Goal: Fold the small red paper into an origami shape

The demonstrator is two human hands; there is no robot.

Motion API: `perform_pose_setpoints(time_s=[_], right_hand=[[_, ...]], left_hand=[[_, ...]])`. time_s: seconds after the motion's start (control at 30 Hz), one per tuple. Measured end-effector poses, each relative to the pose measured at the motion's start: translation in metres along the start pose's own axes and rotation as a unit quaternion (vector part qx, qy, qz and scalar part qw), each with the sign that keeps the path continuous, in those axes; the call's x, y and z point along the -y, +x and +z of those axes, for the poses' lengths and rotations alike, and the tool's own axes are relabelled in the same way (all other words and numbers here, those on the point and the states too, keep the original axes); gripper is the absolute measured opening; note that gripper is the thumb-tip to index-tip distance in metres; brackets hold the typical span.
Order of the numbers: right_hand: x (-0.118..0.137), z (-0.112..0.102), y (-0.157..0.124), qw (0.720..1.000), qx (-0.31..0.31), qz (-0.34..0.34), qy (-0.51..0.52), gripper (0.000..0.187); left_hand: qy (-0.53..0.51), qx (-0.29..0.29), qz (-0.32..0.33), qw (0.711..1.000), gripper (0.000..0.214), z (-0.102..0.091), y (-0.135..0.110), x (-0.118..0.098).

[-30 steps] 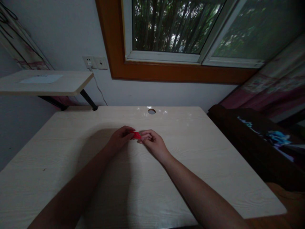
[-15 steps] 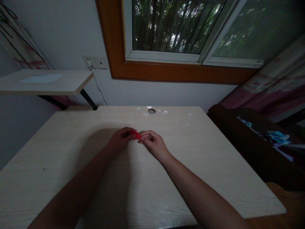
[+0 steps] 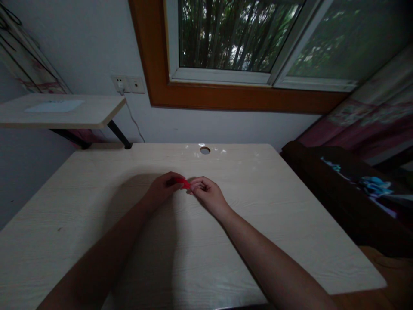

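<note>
At frame centre, the left hand [image 3: 163,188] and the right hand [image 3: 207,192] meet just above the table [image 3: 290,224]. A small red piece [image 3: 184,183] sits between their fingertips, pinched from both sides. Its long axis runs roughly left to right across the frame; its shape is too small to tell. A round hole [image 3: 204,150] lies near the table's far edge.

Bare left hand [image 3: 163,190], bare right hand [image 3: 208,194]; forearms uncovered to frame edge.

Both forearms reach forward, left hand [image 3: 162,190] and right hand [image 3: 208,194] meeting, fingers [image 3: 196,185] pinched together.
</note>
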State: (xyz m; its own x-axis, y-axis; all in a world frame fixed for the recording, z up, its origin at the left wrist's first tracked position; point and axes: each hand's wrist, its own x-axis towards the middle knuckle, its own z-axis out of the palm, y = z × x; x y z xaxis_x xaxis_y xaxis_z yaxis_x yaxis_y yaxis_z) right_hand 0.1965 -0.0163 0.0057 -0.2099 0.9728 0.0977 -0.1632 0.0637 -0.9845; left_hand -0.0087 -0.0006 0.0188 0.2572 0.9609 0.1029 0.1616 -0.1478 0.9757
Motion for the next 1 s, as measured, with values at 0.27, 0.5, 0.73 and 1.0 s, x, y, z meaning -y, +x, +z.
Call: perform_pose_setpoints(time_s=[0.27,0.5,0.73,1.0], right_hand=[[0.0031,0.0002,-0.0010,1.000,0.001,0.012,-0.016,0.013],[0.0023,0.0009,-0.0007,0.999,-0.001,0.010,-0.030,0.014],[0.0052,0.0014,-0.0013,1.000,-0.003,0.009,-0.024,0.013],[0.0049,0.0009,-0.0016,1.000,-0.010,-0.003,-0.021,0.017]], left_hand=[[0.011,-0.001,0.006,1.000,0.025,-0.0006,0.0017,0.0005],[0.018,-0.003,0.011,1.000,0.026,0.0000,0.0013,0.0021],[-0.011,-0.010,0.006,1.000,0.029,0.0004,0.0018,0.0047],[0.004,-0.019,0.002,1.000,0.037,0.0004,0.0012,0.0000]])
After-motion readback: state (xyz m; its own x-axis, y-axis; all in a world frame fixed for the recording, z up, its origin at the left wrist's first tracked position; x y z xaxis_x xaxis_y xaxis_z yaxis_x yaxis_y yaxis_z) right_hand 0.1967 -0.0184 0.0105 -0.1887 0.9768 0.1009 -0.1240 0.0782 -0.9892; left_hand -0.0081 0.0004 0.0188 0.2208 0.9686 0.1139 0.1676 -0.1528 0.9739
